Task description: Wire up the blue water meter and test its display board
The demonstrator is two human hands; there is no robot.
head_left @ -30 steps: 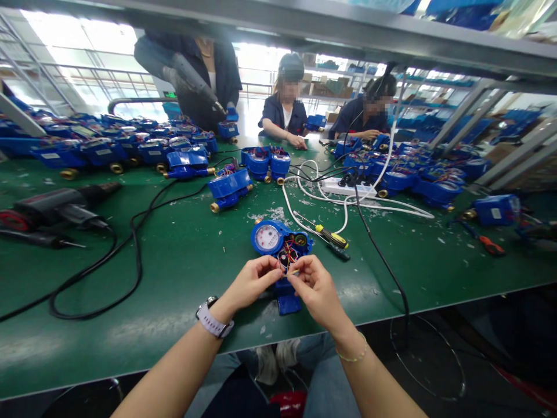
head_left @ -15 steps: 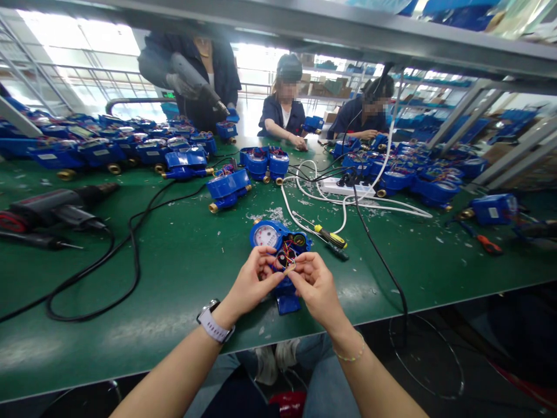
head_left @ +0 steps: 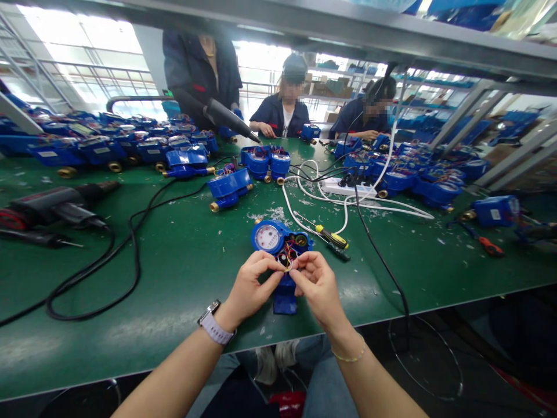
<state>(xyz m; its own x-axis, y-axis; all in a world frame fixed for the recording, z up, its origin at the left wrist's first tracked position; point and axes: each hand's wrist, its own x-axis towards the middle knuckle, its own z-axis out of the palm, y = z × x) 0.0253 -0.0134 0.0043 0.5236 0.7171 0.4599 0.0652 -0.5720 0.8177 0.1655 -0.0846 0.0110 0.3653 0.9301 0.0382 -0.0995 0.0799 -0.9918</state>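
An open blue water meter (head_left: 275, 239) with a white dial lies on the green table (head_left: 183, 261) right in front of me. Red, yellow and black wires (head_left: 288, 255) spill from its open housing. My left hand (head_left: 252, 285) and my right hand (head_left: 317, 284) meet just over the meter's near side. Both pinch the thin wires between thumb and fingertips. A watch sits on my left wrist and a bead bracelet on my right.
A yellow-handled screwdriver (head_left: 333, 238) lies right of the meter. A black heat gun (head_left: 61, 203) with its cable lies at left. A white power strip (head_left: 346, 187) and cords sit behind. Many blue meters (head_left: 122, 145) line the back; three other people work across the table.
My hands have shifted slightly while working the wires. The standing person across the table has swung a heat gun down toward the meters; a seated person's hand moved.
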